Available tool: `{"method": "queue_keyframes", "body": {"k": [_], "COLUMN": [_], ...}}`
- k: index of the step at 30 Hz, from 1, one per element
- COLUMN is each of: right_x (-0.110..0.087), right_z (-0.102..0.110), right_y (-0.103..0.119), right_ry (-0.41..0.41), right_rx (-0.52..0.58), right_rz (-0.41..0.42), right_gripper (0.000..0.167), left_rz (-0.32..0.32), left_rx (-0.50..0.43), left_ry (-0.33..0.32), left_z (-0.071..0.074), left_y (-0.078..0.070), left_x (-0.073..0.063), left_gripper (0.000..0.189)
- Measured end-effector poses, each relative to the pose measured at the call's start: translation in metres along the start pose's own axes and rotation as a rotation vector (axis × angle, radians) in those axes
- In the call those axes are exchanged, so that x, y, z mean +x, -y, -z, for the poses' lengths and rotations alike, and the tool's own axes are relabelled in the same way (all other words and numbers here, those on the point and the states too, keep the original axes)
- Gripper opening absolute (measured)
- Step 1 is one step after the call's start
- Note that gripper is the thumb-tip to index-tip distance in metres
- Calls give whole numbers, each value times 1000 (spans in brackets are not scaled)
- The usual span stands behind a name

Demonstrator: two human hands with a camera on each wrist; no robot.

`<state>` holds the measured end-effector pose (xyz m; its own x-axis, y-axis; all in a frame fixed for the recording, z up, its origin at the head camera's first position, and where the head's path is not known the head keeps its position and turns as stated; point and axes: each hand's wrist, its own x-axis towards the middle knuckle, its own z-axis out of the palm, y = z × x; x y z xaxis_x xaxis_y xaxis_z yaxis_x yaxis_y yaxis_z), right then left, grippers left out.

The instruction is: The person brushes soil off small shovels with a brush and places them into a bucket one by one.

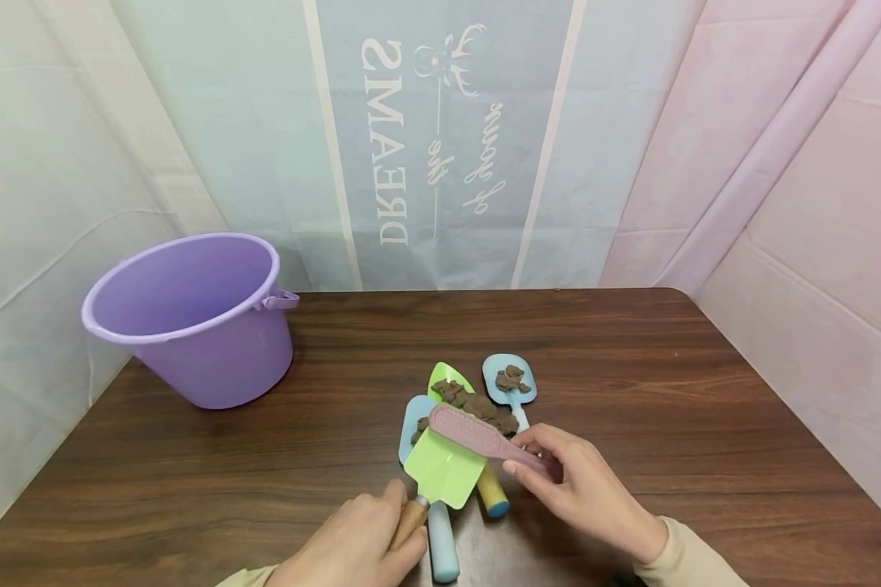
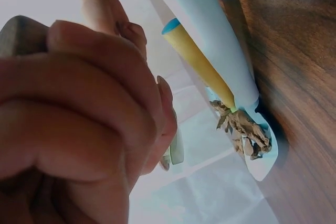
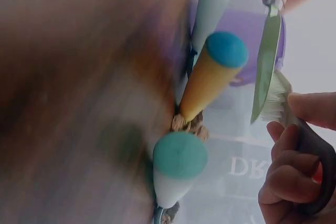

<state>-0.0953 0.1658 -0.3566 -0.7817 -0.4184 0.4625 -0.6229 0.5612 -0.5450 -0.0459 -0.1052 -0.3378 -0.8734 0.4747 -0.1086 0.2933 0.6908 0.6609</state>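
Note:
My left hand [image 1: 356, 534] grips the wooden handle of a small green shovel [image 1: 448, 473], its blade held over the other tools. My right hand [image 1: 591, 485] holds a pink brush [image 1: 473, 432] by its handle. In the right wrist view the brush's white bristles [image 3: 274, 100] meet the green blade. Beneath lie a blue shovel [image 1: 409, 424] with a pale blue handle, and a green trowel [image 1: 440, 372] with a yellow handle [image 1: 493, 493]. Brown crumbly clods [image 1: 477, 405] sit on the trowel. A second blue shovel [image 1: 493, 368], also carrying clods, lies to the right.
A purple bucket [image 1: 223, 363] stands at the table's back left, its mouth tilted toward me. Printed cloth [image 1: 448, 204] hangs behind the dark wooden table [image 1: 631, 359], and pale fabric walls [image 1: 815, 244] close in both sides.

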Motion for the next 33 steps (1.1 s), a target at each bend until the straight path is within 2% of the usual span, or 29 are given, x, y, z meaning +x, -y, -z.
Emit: {"method": "queue_keyframes", "body": {"k": [7,16,23,28,33], "right_x": [2,2,2,1,-2], "right_z": [4,8,9,9,7], "right_y": [-10,-19,-19,-12,0], "right_ry": [-31,-56,-60,-63,-53], "right_rx": [-33,-90,-93,-70,-39], "right_rz": [-43,-73,-82,-59,20], "right_gripper": [19,20,19,20,23], "left_rz": [-19,5,-10,-23,-20], "left_rx": [14,-2,6,25,31], "left_ry": [-8,7,-15,-43,-50], "left_z": [-1,-2,-1,-2,-1], "left_y": [3,5,4,3,1], "left_x": [-1,-3,-3,-3,-2], "left_gripper": [21,22,22,20,20]}}
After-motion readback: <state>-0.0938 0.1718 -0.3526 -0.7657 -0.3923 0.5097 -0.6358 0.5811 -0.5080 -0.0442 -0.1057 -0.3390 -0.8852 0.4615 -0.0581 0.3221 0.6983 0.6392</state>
